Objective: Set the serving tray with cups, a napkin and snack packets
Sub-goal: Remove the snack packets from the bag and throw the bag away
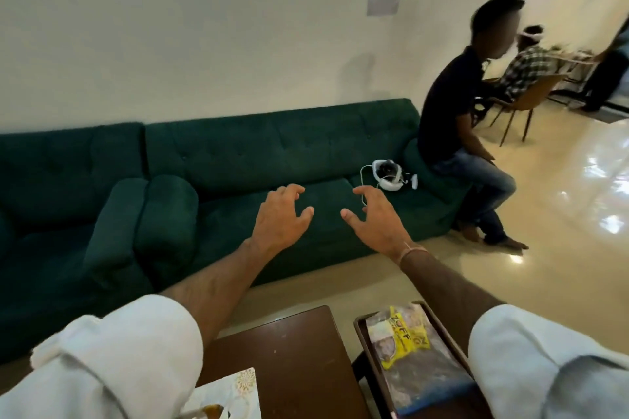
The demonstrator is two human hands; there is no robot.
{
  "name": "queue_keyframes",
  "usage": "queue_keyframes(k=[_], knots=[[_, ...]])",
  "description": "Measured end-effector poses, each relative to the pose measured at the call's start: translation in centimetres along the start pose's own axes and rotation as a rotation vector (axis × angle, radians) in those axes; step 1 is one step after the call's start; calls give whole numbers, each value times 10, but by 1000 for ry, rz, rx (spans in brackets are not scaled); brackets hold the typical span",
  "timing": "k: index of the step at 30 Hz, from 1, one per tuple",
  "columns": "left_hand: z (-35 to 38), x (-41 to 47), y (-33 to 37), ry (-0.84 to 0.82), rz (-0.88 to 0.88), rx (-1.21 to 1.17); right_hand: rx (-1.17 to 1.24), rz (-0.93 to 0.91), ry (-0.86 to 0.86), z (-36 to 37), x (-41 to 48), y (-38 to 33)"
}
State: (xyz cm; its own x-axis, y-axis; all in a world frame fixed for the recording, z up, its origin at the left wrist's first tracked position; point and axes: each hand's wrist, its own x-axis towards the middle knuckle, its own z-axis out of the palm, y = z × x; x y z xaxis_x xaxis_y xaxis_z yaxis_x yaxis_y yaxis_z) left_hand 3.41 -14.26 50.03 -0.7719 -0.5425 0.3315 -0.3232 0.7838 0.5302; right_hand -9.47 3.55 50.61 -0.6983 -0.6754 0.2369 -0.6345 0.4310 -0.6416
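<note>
Both my arms are stretched out in front of me, high above the table. My left hand (280, 216) and my right hand (374, 218) are open, fingers spread, palms down, holding nothing. Far below them, at the bottom right, a brown serving tray (361, 320) holds snack packets: a clear one with a yellow label (403, 338) and another with a blue edge (439, 395). My right sleeve hides part of the tray. A white patterned napkin (231, 391) lies on the dark brown table (289, 350) at the bottom edge. No cups are in view.
A dark green sofa (238, 160) runs along the wall beyond the table, with a white headset (388, 175) on its seat. A person sits on the sofa's right armrest. More people and chairs are at the far right on a glossy floor.
</note>
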Motion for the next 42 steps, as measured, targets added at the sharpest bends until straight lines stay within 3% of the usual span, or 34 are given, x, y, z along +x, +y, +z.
queue_keyframes(k=[7, 16, 28, 36, 38, 42], knots=[[54, -1, 31, -173, 70, -11, -49, 176, 60, -19, -40, 65], [228, -55, 58, -493, 40, -15, -51, 415, -10, 8, -117, 227], [446, -159, 42, -871, -39, 68, -28, 725, -283, 88, -218, 427], [540, -215, 35, -883, -89, 44, -4, 886, -547, 148, -261, 503], [555, -222, 33, -872, -91, 50, 63, 915, -470, 164, -271, 512], [576, -234, 28, -825, -55, 127, 510, 1100, -20, 188, -272, 509]])
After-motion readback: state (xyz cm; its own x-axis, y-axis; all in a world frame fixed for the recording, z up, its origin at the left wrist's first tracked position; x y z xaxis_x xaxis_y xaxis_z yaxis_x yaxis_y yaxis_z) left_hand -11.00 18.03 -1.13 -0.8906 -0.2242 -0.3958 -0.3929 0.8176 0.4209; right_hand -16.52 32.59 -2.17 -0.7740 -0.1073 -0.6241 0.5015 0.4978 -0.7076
